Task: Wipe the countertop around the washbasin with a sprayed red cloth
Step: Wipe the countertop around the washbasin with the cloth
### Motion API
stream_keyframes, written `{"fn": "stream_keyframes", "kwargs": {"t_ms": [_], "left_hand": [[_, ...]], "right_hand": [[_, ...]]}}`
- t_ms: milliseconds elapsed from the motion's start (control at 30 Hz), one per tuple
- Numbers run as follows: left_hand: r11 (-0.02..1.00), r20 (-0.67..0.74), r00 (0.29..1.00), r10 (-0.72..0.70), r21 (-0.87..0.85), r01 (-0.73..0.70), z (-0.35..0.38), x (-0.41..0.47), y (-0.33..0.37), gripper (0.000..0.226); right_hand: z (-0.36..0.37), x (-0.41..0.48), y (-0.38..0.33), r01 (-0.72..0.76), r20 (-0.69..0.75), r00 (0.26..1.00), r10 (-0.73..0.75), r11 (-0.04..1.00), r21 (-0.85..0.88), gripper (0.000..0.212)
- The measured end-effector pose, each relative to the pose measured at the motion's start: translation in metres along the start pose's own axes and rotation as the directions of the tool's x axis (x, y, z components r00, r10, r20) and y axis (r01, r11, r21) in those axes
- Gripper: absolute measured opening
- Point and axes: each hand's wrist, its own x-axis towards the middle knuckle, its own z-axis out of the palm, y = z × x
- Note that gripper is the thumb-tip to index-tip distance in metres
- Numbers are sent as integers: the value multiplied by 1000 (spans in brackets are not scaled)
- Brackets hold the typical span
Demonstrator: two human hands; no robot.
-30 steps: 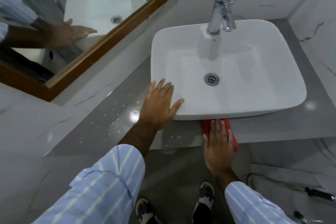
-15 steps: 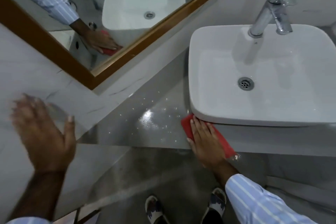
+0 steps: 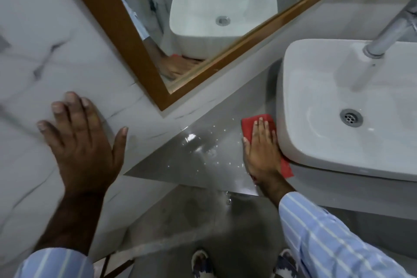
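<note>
A red cloth (image 3: 249, 125) lies flat on the grey countertop (image 3: 180, 165), tight against the left side of the white washbasin (image 3: 338, 97). My right hand (image 3: 260, 153) presses flat on the cloth, fingers together and pointing away from me. Part of the cloth shows past the fingertips and part beside the wrist. Small water droplets speckle the countertop left of the cloth. My left hand (image 3: 81, 146) rests flat and spread on the white marble wall at the left, holding nothing.
A wood-framed mirror (image 3: 140, 52) runs along the wall above the countertop and reflects the basin and my hand. A chrome tap (image 3: 388, 36) rises at the basin's far right. The countertop narrows to a point at the left. The floor and my sandals lie below.
My right hand has slid the cloth from the basin's front edge round to its left side. My left hand left the basin rim and now lies flat on the marble wall.
</note>
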Motion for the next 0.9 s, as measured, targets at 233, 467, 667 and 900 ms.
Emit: {"fn": "stream_keyframes", "kwargs": {"t_ms": [233,467,667,900], "left_hand": [[995,-68,997,21,99,-14,17,4,-2,93],[975,-71,995,69,218,-52,26,0,0,86],[978,-108,989,105,192,-83,22,0,-6,82],[976,-131,985,109,202,-82,23,-1,-7,83]], "right_hand": [[9,40,-73,266,110,960,-256,961,-82,70],[2,12,-17,704,284,694,-662,706,-77,69],[12,18,-78,152,29,988,-151,986,-69,69],[38,-25,-110,886,291,457,-841,459,-66,66]]}}
